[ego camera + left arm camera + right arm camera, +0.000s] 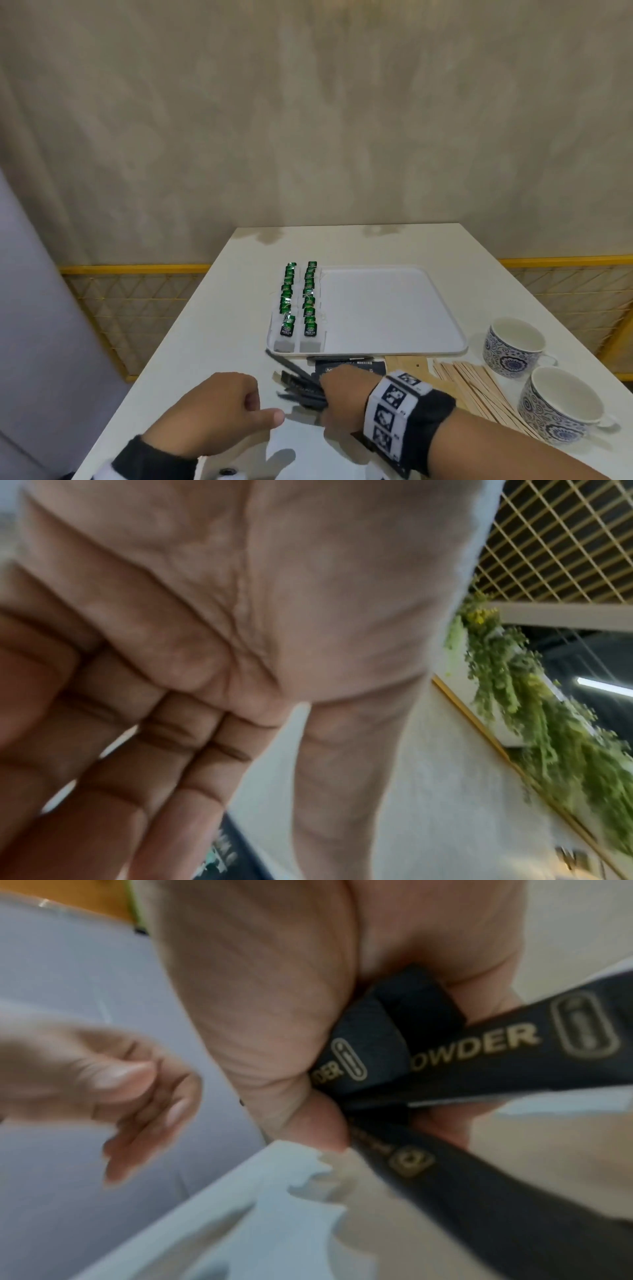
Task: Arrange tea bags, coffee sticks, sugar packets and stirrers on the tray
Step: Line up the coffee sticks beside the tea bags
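A white tray (394, 308) lies on the table, with two rows of green-tagged tea bags (301, 305) along its left side. In front of the tray my right hand (337, 387) grips a fanned bundle of black coffee sticks (298, 383), just above the table. The right wrist view shows these coffee sticks (445, 1047) with gold lettering clamped between thumb and fingers. My left hand (253, 404) is just left of the bundle, fingers curled, thumb pointing right, holding nothing. Wooden stirrers (479, 387) lie to the right.
Two blue-patterned cups (513, 346) (561, 407) stand at the right, near the stirrers. A dark packet (342, 363) and a tan flat piece (407, 363) lie against the tray's front edge. The table's left edge runs close to my left hand.
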Available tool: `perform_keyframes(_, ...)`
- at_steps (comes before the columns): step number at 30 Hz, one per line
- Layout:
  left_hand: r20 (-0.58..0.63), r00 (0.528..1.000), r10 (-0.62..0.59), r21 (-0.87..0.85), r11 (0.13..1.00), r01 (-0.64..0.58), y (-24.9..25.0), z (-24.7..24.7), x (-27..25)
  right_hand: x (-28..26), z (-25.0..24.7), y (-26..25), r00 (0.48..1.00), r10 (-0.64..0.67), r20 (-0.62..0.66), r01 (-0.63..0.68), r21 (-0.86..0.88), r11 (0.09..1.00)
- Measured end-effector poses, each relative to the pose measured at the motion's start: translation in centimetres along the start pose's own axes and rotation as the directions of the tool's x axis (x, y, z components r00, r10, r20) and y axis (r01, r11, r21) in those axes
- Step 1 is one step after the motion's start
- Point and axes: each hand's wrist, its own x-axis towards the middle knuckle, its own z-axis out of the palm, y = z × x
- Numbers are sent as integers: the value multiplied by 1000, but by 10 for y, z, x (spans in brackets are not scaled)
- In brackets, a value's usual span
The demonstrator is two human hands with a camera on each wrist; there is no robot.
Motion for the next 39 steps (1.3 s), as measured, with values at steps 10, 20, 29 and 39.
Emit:
perform_keyframes(10, -280, 911, 301, -941, 99, -322, 10, -13, 27, -31, -47, 7, 929, -369, 31, 119, 919, 377)
perform_keyframes(20, -437, 897, 71, -887, -200, -417, 51, 0, 48, -15, -29, 3, 897, -417, 151, -118, 988, 103)
perform_keyframes(29, -220, 945, -241, -898, -329, -293, 49, 7, 69, -3, -32, -6, 937, -286, 199, -205, 979, 11)
perform_keyframes(39, -3, 999, -32, -831, -556, -21, 62, 12, 62, 8, -32, -18, 992, -118, 35, -34, 999, 9)
